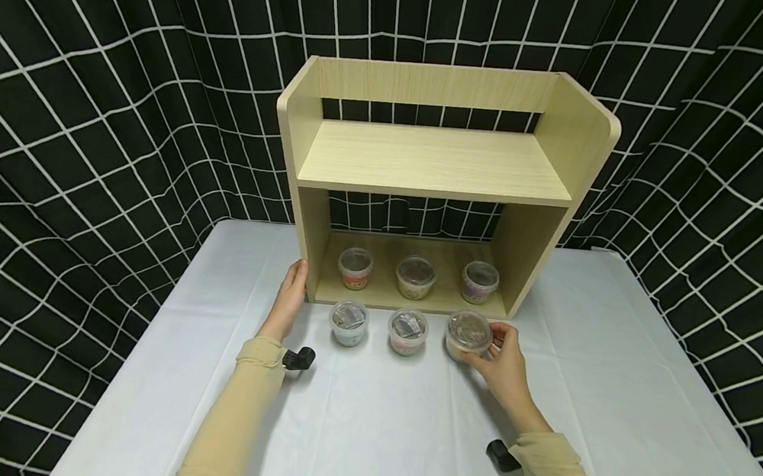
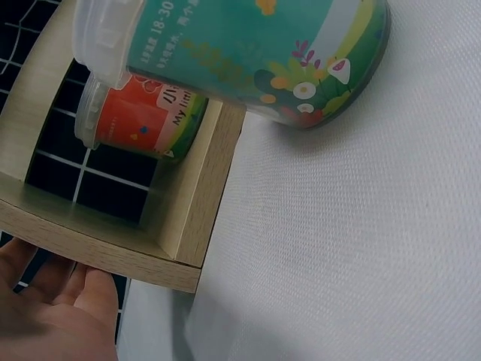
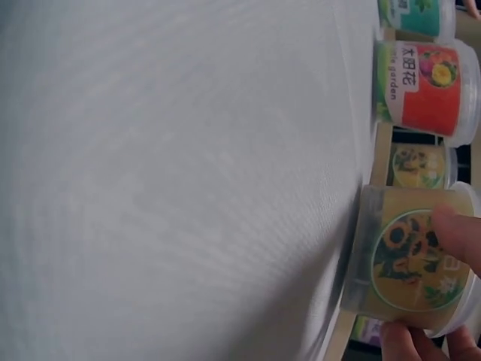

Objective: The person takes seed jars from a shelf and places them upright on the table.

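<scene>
Just right of center and a bit low in my head feed, the person's right hand [image 1: 506, 365] had a sunflower-print cup [image 1: 468, 329] pinched, thumb on the near side and fingers around the far side, so that grip was only as wide as the cup. Clear lid was on. Couldn't tell from my end whether its base was touching the white tablecloth [image 1: 362, 435].

Left of center, the left hand [image 1: 287, 302] wasn't holding anything. Its fingers were pretty straight and rested on the outside of the left side panel [image 1: 307, 250] of a pale wooden two-tier shelf [image 1: 437, 161]; the left wrist cam showed them at lower left, against that panel.

Mid-frame, the held cup was the right end of a front row, with a red-labelled flower cup [image 1: 407, 334] in the middle and a teal-labelled cup [image 1: 348, 325] at the left, both on the cloth. Just behind them, on the lower tier, I had another red-labelled cup [image 1: 354, 272] on the left, a yellow-labelled cup [image 1: 415, 281] in the middle and a purple-labelled cup [image 1: 479, 284] on the right, all upright and apart. Black curtain with white grid lines [image 1: 74, 132] filled the upper left and upper right.
</scene>
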Motion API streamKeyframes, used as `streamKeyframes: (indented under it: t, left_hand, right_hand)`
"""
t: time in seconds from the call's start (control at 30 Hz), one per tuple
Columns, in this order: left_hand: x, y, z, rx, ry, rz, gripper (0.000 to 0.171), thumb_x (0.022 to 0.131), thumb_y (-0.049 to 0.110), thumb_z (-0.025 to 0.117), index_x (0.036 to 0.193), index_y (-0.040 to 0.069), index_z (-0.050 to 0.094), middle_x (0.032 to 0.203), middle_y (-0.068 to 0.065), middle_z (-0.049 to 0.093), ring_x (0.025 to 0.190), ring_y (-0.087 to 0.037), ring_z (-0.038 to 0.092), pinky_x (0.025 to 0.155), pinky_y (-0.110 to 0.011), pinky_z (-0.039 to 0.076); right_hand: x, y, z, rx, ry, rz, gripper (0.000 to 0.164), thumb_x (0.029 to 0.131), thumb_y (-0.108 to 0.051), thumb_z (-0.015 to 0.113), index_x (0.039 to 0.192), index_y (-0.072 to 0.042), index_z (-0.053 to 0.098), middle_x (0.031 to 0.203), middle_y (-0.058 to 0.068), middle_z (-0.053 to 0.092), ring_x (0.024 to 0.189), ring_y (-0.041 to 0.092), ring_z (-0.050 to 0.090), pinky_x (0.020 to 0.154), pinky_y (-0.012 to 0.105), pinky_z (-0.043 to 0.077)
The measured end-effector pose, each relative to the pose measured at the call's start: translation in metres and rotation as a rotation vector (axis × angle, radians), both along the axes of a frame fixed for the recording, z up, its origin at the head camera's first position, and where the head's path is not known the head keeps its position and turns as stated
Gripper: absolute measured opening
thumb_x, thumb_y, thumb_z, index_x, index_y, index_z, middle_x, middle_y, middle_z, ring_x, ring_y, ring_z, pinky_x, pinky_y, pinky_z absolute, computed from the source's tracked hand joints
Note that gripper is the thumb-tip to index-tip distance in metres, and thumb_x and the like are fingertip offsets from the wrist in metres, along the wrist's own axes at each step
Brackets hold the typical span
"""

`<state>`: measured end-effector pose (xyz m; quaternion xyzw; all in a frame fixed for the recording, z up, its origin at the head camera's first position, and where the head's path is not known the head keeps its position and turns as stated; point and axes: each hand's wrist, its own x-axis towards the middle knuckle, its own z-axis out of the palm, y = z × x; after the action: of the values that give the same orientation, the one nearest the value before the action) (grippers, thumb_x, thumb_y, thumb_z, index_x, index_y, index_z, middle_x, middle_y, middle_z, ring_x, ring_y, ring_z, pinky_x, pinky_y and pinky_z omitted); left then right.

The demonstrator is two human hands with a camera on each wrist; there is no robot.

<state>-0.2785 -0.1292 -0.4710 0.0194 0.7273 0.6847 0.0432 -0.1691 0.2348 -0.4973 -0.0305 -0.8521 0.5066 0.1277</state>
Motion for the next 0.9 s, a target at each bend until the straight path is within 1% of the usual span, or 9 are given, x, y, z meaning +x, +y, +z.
streamKeyframes:
  t: [0.13,0.23,0.37,0.43,0.53,0.73,0.9]
  left_hand:
    - [0.006,0.001,0.008,-0.013,0.009,-0.012,0.06,0.102,0.04,0.021,0.148,0.003,0.007,0.152,-0.018,0.005,0.137,-0.032,0.008,0.111,-0.041,0.016]
    - [0.001,0.0,0.002,-0.006,0.01,-0.007,0.063,0.101,0.044,0.022,0.148,0.004,0.008,0.152,-0.016,0.006,0.138,-0.031,0.008,0.111,-0.04,0.016]
    - [-0.007,-0.002,-0.012,-0.001,0.008,0.012,0.069,0.097,0.053,0.026,0.149,0.01,0.012,0.152,-0.011,0.01,0.138,-0.026,0.012,0.11,-0.037,0.018]
    - [-0.009,-0.001,-0.015,-0.008,0.014,0.023,0.07,0.096,0.056,0.026,0.149,0.01,0.014,0.152,-0.01,0.012,0.137,-0.025,0.014,0.11,-0.036,0.019]
    - [-0.009,-0.001,-0.017,-0.017,0.023,0.034,0.071,0.096,0.056,0.026,0.148,0.01,0.015,0.152,-0.011,0.013,0.137,-0.025,0.015,0.11,-0.036,0.02]
    - [-0.007,0.0,-0.017,-0.016,0.027,0.036,0.07,0.096,0.057,0.026,0.148,0.011,0.017,0.152,-0.01,0.013,0.137,-0.025,0.015,0.109,-0.037,0.021]
    - [-0.008,-0.001,-0.016,-0.011,0.021,0.028,0.072,0.095,0.058,0.026,0.148,0.011,0.016,0.152,-0.01,0.013,0.137,-0.025,0.015,0.11,-0.037,0.021]
  right_hand:
    - [0.0,0.001,0.0,-0.008,-0.023,-0.003,0.073,0.07,0.004,0.079,0.124,0.009,0.03,0.122,0.026,0.041,0.115,0.039,0.042,0.1,0.042,0.038]
    - [0.0,0.001,0.0,-0.007,-0.029,-0.002,0.073,0.069,0.004,0.079,0.123,0.009,0.03,0.122,0.027,0.041,0.115,0.04,0.043,0.099,0.042,0.038]
    - [0.0,0.002,-0.001,-0.001,-0.033,0.0,0.073,0.069,0.005,0.079,0.123,0.009,0.03,0.122,0.027,0.041,0.115,0.04,0.042,0.099,0.042,0.038]
    - [0.001,0.002,-0.002,0.003,-0.035,0.0,0.074,0.069,0.004,0.079,0.123,0.009,0.03,0.122,0.027,0.041,0.115,0.04,0.042,0.099,0.043,0.038]
    - [0.001,0.003,-0.001,0.005,-0.037,0.008,0.074,0.069,0.005,0.079,0.123,0.009,0.029,0.122,0.027,0.041,0.115,0.039,0.042,0.099,0.043,0.038]
    - [0.0,0.004,0.0,0.002,-0.034,0.046,0.075,0.07,0.007,0.077,0.126,0.012,0.027,0.122,0.031,0.04,0.116,0.042,0.041,0.099,0.045,0.037]
    - [0.001,0.005,0.001,0.075,-0.045,0.083,0.084,0.071,0.005,0.076,0.134,0.012,0.021,0.125,0.033,0.038,0.117,0.044,0.039,0.098,0.048,0.038]
